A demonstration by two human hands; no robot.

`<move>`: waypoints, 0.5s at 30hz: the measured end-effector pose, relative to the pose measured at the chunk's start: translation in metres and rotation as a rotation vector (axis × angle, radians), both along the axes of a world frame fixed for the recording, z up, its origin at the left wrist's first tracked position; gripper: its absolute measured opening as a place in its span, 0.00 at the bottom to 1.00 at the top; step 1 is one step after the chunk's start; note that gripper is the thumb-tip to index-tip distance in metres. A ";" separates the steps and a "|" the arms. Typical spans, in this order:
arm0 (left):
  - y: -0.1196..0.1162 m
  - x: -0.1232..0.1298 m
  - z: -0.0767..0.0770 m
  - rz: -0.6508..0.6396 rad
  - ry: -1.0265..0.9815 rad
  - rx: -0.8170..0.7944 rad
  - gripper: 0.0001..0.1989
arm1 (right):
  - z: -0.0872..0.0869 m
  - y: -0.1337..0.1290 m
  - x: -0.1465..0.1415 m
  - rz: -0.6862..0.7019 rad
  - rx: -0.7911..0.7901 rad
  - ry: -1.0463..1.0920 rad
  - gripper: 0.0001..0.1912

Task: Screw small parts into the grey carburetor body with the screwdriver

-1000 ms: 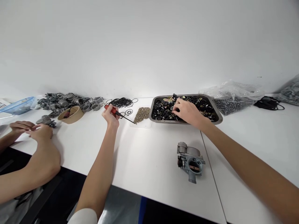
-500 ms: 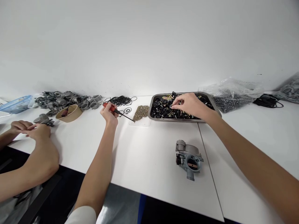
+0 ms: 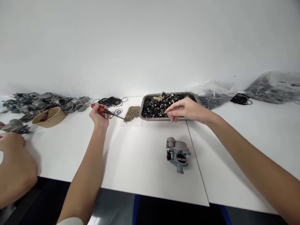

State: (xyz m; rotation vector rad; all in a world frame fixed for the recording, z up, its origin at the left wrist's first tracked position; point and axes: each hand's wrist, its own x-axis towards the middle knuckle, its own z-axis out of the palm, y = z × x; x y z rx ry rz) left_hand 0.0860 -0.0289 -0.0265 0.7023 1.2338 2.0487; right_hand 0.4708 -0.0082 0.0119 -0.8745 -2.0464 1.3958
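My left hand [image 3: 99,119] is wrapped round the red handle of a screwdriver [image 3: 102,109]. The blade slants down to the right, its tip at the edge of a pile of small brass-coloured screws [image 3: 132,113] on a clear plastic sheet or lid [image 3: 131,123]. Over the front rim of a metal tray [image 3: 152,119] is my right hand [image 3: 184,110], thumb and fingertips pinched together. Whatever they hold is too small to make out. Black and brass small parts [image 3: 156,107] heap up in the tray. Closer to me, a grey carburetor [image 3: 178,153] lies on the table.
Black rubber rings [image 3: 110,101] lie behind my left hand. Further left are a cardboard ring [image 3: 50,120], a heap of carburetor bodies [image 3: 42,101] and a co-worker's arm [image 3: 16,165]. Plastic bags of parts [image 3: 211,97] and a black bundle [image 3: 240,98] line the wall at right.
My right hand has drawn back from the heap of parts to the tray's front edge. The view has shifted right; the screwdriver tip stays by the screws. The co-worker's hands have moved apart.
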 end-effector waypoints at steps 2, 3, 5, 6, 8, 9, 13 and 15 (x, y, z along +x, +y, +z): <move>-0.001 0.003 0.002 0.007 -0.017 0.008 0.11 | 0.002 -0.011 0.010 0.027 -0.040 -0.017 0.11; -0.001 0.005 0.003 0.011 -0.025 0.010 0.11 | 0.004 -0.017 0.014 0.033 -0.062 -0.026 0.12; -0.002 0.007 0.005 0.006 -0.037 0.009 0.11 | 0.008 -0.032 0.021 0.026 -0.105 -0.039 0.11; -0.003 0.008 0.005 -0.001 -0.043 0.006 0.12 | 0.010 -0.040 0.023 0.017 -0.121 -0.049 0.10; -0.004 0.008 0.005 -0.020 -0.056 -0.007 0.12 | 0.013 -0.056 0.027 0.010 -0.149 -0.086 0.08; -0.004 0.007 0.005 -0.031 -0.062 -0.014 0.12 | 0.013 -0.064 0.029 0.013 -0.158 -0.100 0.07; -0.004 0.007 0.005 -0.044 -0.070 -0.028 0.14 | 0.008 -0.090 0.034 0.043 -0.174 -0.113 0.08; -0.005 0.009 0.006 -0.041 -0.068 -0.030 0.13 | 0.005 -0.099 0.035 0.034 -0.116 -0.171 0.08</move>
